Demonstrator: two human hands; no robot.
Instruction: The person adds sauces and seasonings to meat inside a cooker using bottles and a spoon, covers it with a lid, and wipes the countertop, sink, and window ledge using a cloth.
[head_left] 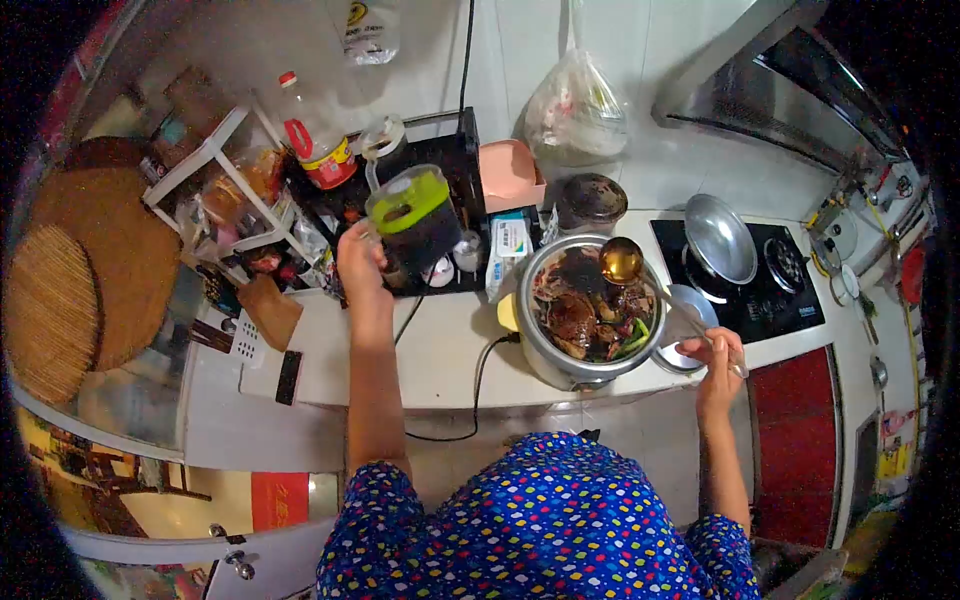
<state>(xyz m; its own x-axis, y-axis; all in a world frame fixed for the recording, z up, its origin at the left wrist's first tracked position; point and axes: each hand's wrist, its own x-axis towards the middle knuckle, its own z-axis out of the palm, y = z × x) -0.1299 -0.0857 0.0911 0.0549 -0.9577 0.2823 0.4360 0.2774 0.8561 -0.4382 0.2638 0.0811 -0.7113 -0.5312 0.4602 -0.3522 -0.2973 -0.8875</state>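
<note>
My left hand is closed on the handle of a container with a green rim and dark contents, held up over the back of the counter. In my right hand is the handle of a ladle, fingers closed around it. The ladle's bowl holds a golden-brown liquid above the cooker's pot. Inside the open cooker lie dark browned pieces of food and green strips in dark liquid. A metal lid or plate is partly visible beside the cooker.
A stove with a tilted metal pan stands right. Behind the cooker are a dark pot and pink box. A red-capped bottle stands back left. A black cable crosses the counter's front edge.
</note>
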